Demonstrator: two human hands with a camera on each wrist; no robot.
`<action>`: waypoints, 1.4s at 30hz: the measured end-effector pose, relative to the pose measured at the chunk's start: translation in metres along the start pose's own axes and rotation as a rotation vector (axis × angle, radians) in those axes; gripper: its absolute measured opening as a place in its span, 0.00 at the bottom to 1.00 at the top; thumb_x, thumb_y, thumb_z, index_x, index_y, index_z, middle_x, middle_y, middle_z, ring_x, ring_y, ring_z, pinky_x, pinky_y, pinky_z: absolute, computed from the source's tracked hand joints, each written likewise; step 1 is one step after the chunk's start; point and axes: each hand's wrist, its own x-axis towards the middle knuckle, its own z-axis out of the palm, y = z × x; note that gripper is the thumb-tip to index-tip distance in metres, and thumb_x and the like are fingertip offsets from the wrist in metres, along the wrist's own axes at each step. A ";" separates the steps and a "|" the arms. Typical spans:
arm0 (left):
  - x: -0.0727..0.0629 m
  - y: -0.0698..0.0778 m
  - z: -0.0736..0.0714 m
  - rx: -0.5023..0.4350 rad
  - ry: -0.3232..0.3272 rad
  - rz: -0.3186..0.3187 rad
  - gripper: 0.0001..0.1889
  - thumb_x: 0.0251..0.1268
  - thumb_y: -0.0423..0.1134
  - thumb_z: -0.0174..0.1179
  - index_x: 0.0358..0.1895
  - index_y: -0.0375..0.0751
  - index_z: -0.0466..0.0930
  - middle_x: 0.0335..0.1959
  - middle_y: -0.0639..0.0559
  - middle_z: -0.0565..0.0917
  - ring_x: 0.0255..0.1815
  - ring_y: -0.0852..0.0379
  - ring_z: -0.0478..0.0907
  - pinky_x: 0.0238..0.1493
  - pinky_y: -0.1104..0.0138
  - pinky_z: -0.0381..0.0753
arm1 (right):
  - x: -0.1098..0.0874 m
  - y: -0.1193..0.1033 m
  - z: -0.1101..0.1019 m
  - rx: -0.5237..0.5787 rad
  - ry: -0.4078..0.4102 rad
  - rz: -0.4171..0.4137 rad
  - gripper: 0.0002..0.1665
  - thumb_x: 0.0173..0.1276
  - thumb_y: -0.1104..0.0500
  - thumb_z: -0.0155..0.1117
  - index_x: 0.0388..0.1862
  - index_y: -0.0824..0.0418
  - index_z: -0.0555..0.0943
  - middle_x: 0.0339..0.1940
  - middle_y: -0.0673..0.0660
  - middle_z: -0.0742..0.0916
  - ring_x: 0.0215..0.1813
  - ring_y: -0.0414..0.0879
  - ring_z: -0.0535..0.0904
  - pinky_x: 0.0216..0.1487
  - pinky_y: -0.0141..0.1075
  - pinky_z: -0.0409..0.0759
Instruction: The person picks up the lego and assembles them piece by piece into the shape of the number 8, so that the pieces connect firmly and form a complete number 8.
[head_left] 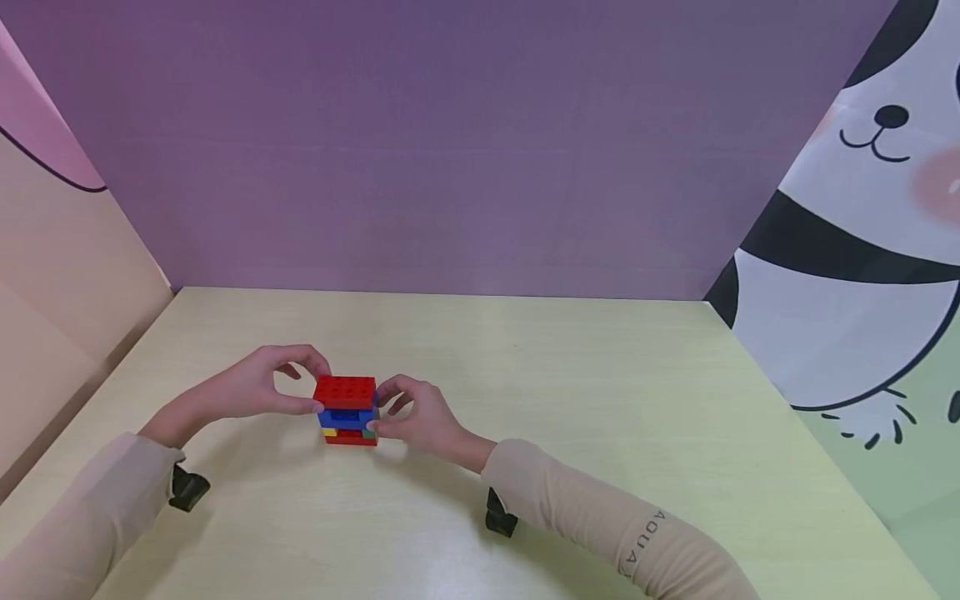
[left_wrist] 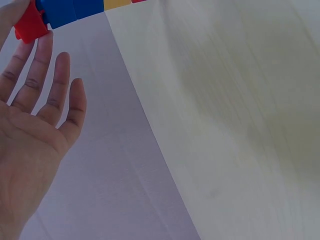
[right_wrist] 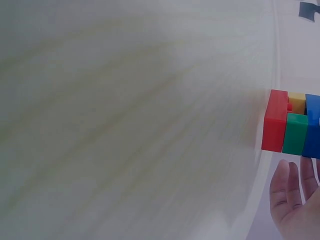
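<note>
A stack of toy building bricks stands on the table, left of centre in the head view. Its top is a red studded brick (head_left: 345, 387), with blue bricks (head_left: 345, 419) under it. Lower down are a yellow brick (right_wrist: 297, 102) and a green brick (right_wrist: 295, 134), on a red bottom brick (right_wrist: 274, 121). The left hand (head_left: 262, 385) pinches the top red brick (left_wrist: 31, 22), thumb at the near side and fingers at the far side. At the stack's right side, the right hand (head_left: 429, 419) holds the blue layer between thumb and fingers; its thumb is out of the right wrist view.
The pale wooden table (head_left: 570, 375) stretches around the stack. A purple panel (head_left: 450, 150) rises at its back edge. On the right is a wall with a panda picture (head_left: 862, 333). Black wrist devices (head_left: 189, 487) hang under both sleeves.
</note>
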 end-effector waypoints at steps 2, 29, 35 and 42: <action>0.000 0.000 0.000 -0.003 0.000 0.000 0.19 0.46 0.44 0.70 0.43 0.54 0.74 0.41 0.61 0.79 0.45 0.57 0.75 0.46 0.54 0.74 | 0.000 0.000 0.000 0.002 0.000 0.003 0.20 0.54 0.61 0.69 0.45 0.60 0.76 0.44 0.55 0.83 0.41 0.47 0.78 0.35 0.27 0.77; -0.002 0.004 0.001 0.018 -0.005 0.011 0.18 0.47 0.44 0.69 0.42 0.55 0.75 0.39 0.63 0.79 0.43 0.61 0.75 0.45 0.58 0.73 | 0.001 0.000 0.002 0.006 -0.005 0.008 0.20 0.54 0.61 0.69 0.47 0.60 0.76 0.44 0.55 0.83 0.41 0.46 0.78 0.37 0.28 0.77; -0.002 0.004 0.001 0.019 0.003 0.015 0.18 0.47 0.44 0.69 0.42 0.55 0.75 0.39 0.63 0.79 0.43 0.57 0.75 0.45 0.57 0.74 | 0.001 0.002 0.002 -0.001 -0.003 0.014 0.21 0.54 0.60 0.70 0.47 0.59 0.76 0.45 0.54 0.83 0.44 0.49 0.78 0.38 0.29 0.77; -0.002 0.002 0.001 0.015 0.001 0.019 0.18 0.47 0.45 0.69 0.42 0.55 0.75 0.39 0.63 0.79 0.44 0.55 0.75 0.45 0.53 0.74 | 0.001 0.003 0.000 -0.023 -0.015 -0.036 0.23 0.54 0.59 0.70 0.49 0.59 0.74 0.47 0.54 0.82 0.48 0.51 0.77 0.41 0.28 0.76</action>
